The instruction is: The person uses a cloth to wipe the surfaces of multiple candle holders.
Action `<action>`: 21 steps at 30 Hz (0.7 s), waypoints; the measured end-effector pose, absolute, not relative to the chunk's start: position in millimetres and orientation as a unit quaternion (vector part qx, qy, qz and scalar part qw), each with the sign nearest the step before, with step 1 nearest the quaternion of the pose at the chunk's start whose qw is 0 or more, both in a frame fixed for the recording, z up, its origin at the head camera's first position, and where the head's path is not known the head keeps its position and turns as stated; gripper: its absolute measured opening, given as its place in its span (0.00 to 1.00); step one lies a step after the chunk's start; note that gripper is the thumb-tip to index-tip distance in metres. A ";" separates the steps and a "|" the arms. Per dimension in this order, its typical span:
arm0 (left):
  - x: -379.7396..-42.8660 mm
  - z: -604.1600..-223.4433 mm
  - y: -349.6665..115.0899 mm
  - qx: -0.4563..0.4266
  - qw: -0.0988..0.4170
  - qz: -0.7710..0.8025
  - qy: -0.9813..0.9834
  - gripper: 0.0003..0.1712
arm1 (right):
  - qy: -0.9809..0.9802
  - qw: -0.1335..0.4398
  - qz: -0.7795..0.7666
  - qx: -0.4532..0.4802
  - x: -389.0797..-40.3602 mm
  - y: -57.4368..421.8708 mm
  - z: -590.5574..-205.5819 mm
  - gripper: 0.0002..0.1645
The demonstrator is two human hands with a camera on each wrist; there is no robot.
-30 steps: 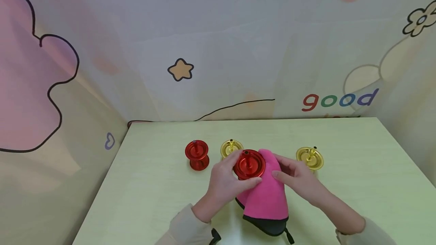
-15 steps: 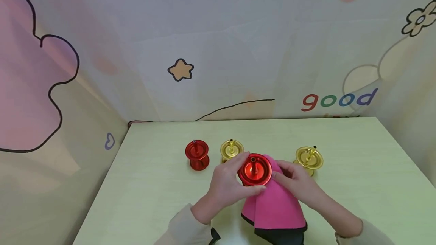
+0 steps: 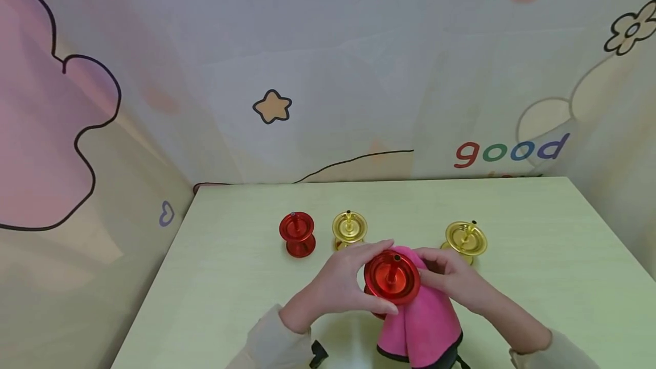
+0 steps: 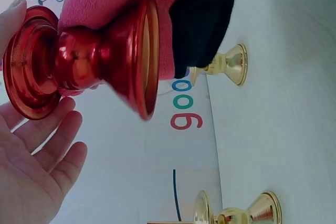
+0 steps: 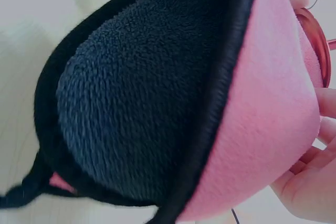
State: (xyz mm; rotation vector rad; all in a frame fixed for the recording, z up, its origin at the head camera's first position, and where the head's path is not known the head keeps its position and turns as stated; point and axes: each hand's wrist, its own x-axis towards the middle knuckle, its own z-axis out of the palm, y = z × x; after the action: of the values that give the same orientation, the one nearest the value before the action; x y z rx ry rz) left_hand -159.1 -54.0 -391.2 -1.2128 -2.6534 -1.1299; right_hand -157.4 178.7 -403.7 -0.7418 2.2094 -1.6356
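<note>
My left hand (image 3: pixel 338 283) holds a red metal candlestick (image 3: pixel 385 285) by its wide dish, thumb in front and fingers behind. A short spike stands in the dish's middle. In the left wrist view the candlestick's flared foot (image 4: pixel 137 61) hangs free above the table. My right hand (image 3: pixel 458 278) grips a pink fleece cloth (image 3: pixel 427 329) and presses it to the candlestick's right side near the rim. The cloth has a black border and a dark fuzzy lining (image 5: pixel 131 98), seen in the right wrist view. Most right fingertips are hidden behind the cloth.
Another red candlestick (image 3: pixel 297 232) stands at the table's back left. One gold candlestick (image 3: pixel 349 228) is beside it, and a second gold candlestick (image 3: pixel 465 239) stands to the right behind my right hand. A small black object (image 3: pixel 318 353) shows by my left sleeve.
Both hands have drawn the candlestick and cloth nearer to me and slightly right. The dish has tilted and turned, and the cloth has shifted along its edge. The standing candlesticks have not moved.
</note>
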 end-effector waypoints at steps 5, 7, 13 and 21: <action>-157.0 -395.8 -52.2 -0.344 0.067 -0.368 -0.861 0.50 | 0.751 0.119 -0.603 -0.244 -153.8 176.8 -403.5 0.20; -156.1 -399.4 -50.7 -0.327 0.116 -0.377 -0.859 0.46 | 0.757 0.100 -0.609 -0.218 -152.0 175.3 -402.4 0.20; -150.9 -412.5 -41.3 -0.304 0.200 -0.404 -0.839 0.34 | 0.771 0.078 -0.623 -0.103 -148.4 168.3 -400.0 0.22; -147.6 -413.1 -33.8 -0.273 0.197 -0.412 -0.847 0.47 | 0.789 0.048 -0.609 -0.069 -142.0 156.4 -394.7 0.19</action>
State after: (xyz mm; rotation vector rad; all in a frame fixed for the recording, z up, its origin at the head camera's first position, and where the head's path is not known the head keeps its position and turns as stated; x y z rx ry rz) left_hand -147.6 -33.8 -413.1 -0.7654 -2.3717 -1.1526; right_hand -142.0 156.4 -394.7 -0.2105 2.4044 -1.8573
